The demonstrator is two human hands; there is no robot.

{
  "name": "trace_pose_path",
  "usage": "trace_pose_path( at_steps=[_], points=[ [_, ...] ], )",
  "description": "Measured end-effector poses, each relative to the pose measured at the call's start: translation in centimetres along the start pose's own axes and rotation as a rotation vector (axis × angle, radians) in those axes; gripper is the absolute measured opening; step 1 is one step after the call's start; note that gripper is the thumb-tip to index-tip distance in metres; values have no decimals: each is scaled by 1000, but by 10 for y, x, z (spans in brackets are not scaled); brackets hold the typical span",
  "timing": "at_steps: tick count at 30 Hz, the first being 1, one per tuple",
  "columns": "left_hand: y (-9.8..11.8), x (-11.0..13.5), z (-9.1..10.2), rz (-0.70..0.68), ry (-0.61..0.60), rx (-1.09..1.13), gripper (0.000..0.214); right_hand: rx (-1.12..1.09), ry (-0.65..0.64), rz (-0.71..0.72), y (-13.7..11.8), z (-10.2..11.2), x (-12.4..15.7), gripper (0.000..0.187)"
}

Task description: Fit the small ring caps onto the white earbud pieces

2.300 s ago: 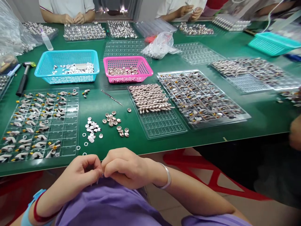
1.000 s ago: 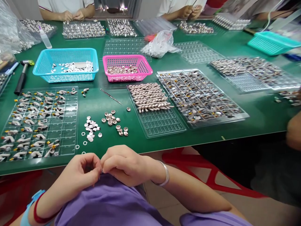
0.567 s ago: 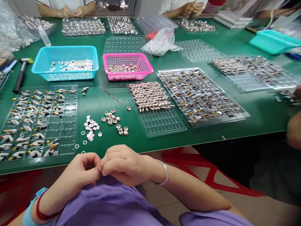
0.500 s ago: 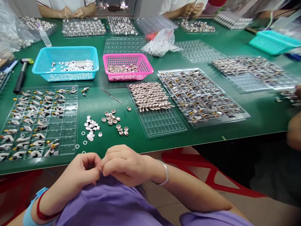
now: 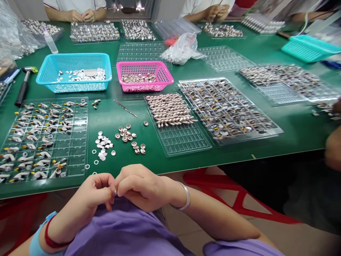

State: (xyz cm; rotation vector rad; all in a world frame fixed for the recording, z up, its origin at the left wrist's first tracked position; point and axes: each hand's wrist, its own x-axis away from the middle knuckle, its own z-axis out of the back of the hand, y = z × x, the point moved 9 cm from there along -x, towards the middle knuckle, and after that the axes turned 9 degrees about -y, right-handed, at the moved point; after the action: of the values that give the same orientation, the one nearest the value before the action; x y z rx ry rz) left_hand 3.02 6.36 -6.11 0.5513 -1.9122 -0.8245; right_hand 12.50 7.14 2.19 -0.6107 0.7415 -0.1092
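Observation:
Just off the table's near edge, my left hand [image 5: 99,192] and my right hand [image 5: 141,187] meet over my lap, fingertips pinched together. A tiny pale bit shows between them, too small to name. On the table beyond lie a small pile of white round discs [image 5: 103,145] and several thin white rings [image 5: 96,162]. Right of these sit several beige cup-shaped caps [image 5: 125,133]. Tweezers [image 5: 125,108] lie behind the caps. At the left, a clear compartment tray [image 5: 77,142] holds many earphone-like pieces with orange tips.
Blue basket [image 5: 74,87] and pink basket [image 5: 145,86] with small parts stand farther back. A hammer [image 5: 23,85] lies at left. Trays of beige stems [image 5: 170,110] and of assembled pieces [image 5: 226,106] fill the right. Co-workers' hands [image 5: 81,16] show across the table; another person sits at right.
My fingertips have shifted slightly, and a pale bit now shows between them. The things on the table lie as before.

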Motion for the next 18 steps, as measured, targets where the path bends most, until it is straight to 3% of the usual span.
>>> trace_pose_path(
  at_steps=[12,18],
  points=[
    [3,-3,-4,27,5,-11,6,33,-48,17,-2,3,-1,17],
    [5,-1,-5,41,21,21,6,-13,6,15,-1,8,-1,18]
  ],
)
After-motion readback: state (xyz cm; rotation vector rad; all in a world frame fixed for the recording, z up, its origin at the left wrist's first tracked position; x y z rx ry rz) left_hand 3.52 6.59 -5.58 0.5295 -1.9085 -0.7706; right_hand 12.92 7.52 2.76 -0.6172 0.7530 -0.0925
